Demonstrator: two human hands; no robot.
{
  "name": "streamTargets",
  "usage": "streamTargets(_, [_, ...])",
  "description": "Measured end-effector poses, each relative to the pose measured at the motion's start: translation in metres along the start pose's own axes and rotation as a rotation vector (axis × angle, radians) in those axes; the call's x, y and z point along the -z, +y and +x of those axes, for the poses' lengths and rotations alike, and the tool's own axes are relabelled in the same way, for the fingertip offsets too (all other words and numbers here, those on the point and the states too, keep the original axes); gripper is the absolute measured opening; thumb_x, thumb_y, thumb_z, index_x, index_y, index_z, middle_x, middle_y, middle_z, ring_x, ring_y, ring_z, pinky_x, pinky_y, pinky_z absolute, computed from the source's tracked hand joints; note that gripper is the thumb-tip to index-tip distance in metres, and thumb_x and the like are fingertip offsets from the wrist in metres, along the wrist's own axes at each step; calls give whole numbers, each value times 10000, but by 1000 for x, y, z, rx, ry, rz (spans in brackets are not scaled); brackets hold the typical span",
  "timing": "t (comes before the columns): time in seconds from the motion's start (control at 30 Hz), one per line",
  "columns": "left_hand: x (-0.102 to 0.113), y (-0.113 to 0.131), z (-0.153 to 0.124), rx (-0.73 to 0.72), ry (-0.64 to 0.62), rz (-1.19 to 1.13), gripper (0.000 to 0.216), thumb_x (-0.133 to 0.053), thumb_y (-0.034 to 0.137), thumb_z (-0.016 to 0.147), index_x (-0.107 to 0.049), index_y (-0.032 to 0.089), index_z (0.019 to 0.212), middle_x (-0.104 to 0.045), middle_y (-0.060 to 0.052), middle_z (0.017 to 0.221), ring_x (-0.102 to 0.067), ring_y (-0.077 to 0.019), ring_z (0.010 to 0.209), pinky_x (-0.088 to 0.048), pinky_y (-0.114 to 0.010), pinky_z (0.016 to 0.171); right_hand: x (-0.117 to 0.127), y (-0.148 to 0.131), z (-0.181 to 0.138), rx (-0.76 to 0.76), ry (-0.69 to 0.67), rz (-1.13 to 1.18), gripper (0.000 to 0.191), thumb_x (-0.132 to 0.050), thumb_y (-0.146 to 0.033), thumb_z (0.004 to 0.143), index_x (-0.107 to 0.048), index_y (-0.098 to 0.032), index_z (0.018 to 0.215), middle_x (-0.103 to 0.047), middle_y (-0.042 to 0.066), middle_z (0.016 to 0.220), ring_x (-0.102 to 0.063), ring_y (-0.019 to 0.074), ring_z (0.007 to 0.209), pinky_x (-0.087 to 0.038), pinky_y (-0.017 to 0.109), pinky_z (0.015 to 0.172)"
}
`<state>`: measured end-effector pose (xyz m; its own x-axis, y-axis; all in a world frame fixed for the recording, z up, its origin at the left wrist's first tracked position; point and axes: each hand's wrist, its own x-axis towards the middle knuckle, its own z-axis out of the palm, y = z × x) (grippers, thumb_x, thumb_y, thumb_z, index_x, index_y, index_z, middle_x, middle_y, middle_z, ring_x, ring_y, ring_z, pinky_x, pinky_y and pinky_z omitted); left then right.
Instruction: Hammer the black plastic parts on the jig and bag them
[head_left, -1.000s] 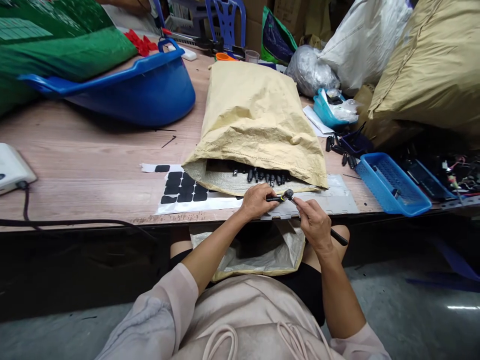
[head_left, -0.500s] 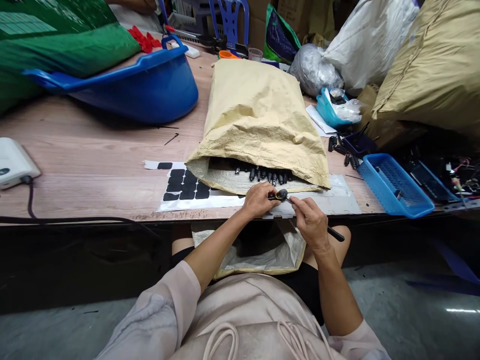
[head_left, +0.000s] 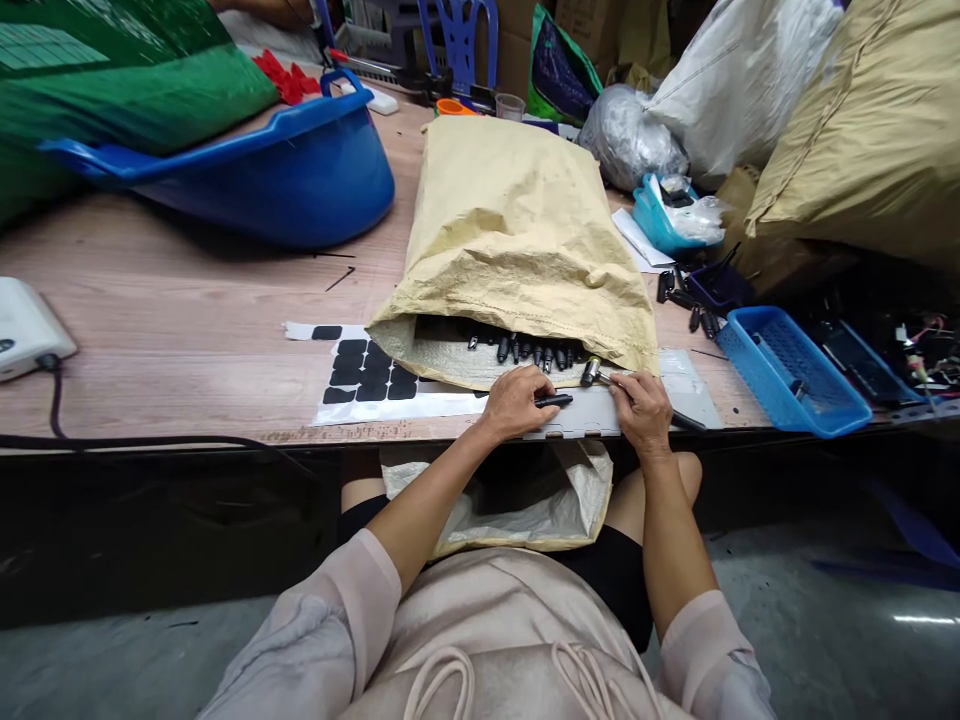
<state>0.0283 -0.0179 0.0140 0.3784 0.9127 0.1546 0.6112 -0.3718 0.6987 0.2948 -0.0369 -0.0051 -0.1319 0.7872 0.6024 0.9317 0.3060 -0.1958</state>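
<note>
My left hand (head_left: 516,402) is closed on a small black cylindrical part (head_left: 553,400), held flat over the grey board at the table's front edge. To the right, my right hand (head_left: 643,408) grips a small hammer (head_left: 591,371) by its shaft. The hammer's metal and dark head points left, apart from the part, and its black handle end sticks out beyond the hand. Just behind both hands lies a tan woven sack (head_left: 517,230), its mouth facing me with several black parts (head_left: 534,350) inside. An open sack (head_left: 517,525) hangs at my lap.
A blue basin (head_left: 277,190) stands at the left, with a green sack behind it. Black stickers (head_left: 367,370) on white backing lie left of my hands. A blue basket (head_left: 795,375) sits at the right edge, near loose black parts. A white device with a cable is far left.
My right hand has moved right and slightly away from me with the hammer, whose head has come off the black part. My left hand stays nearly in place, still holding the part.
</note>
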Motion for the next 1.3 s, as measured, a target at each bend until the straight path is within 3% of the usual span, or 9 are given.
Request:
streamTargets(0.17, [1,1,-3,-39,19,30,117,-781,246,760,-715,212,850,-682,-36,872,-640,-236,912,-502,-367,856,-1,-4,-2,-40,-16,-34,217,-620,-310,974,-790,-256,1097,-699,56,946,-603,227,904,-486,342,861])
streamTargets(0.3, [5,12,-34,-208,7,-55,112,-735,288,851,-701,207,919,-681,-55,918,-634,-216,893,-494,-333,811,-2,-4,-2,-73,-39,-49,228,-618,-310,969,-789,-260,1111,-695,57,951,-596,227,905,-478,343,855])
streamTargets(0.43, [4,20,-81,-379,-256,-151,158,-652,319,945,-690,213,1055,-716,-43,952,-665,-182,854,-484,-289,761,-2,-4,-3,-74,-41,-49,230,-613,-309,969,-789,-258,1107,-697,61,966,-588,236,920,-470,353,861])
streamTargets(0.57, [-12,3,-105,-185,-519,50,136,-685,261,905,-705,226,1035,-757,-37,993,-718,-212,908,-492,-290,756,-3,-4,-3,-76,-42,-45,231,-608,-308,969,-785,-257,1107,-689,62,961,-580,237,918,-465,356,856])
streamTargets(0.73, [-30,-29,-109,166,-656,311,289,-623,234,927,-706,222,1203,-759,-129,1206,-735,-312,1086,-540,-358,819,-3,-5,-3,-93,-55,-44,233,-614,-304,962,-783,-261,1117,-679,63,964,-580,238,933,-466,357,861])
streamTargets(0.93, [10,-9,-96,-11,-750,89,295,-720,315,868,-747,245,1153,-790,-73,1060,-741,-251,939,-514,-300,759,-4,-6,-3,-92,-46,-58,231,-609,-306,968,-786,-263,1110,-684,62,966,-587,236,936,-473,349,858])
streamTargets(1.0, [37,1,-77,-56,-712,-38,266,-676,372,910,-756,250,1133,-792,-32,954,-721,-199,817,-489,-270,714,-4,-6,-3,-95,-44,-65,233,-606,-304,968,-784,-265,1113,-684,61,968,-587,237,939,-471,350,862])
streamTargets(1.13, [82,6,-23,70,-315,117,287,-561,388,961,-766,232,1087,-784,-49,1017,-708,-217,889,-494,-293,760,-4,-6,-3,-93,-48,-64,234,-608,-306,967,-782,-261,1117,-683,60,969,-583,235,940,-465,347,859])
streamTargets(1.3, [99,-9,35,202,-8,435,265,-534,278,921,-777,240,1020,-757,-81,1099,-675,-281,1041,-517,-352,849,-5,-6,-3,-103,-61,-38,232,-610,-297,964,-780,-264,1119,-676,57,973,-575,234,948,-461,349,869])
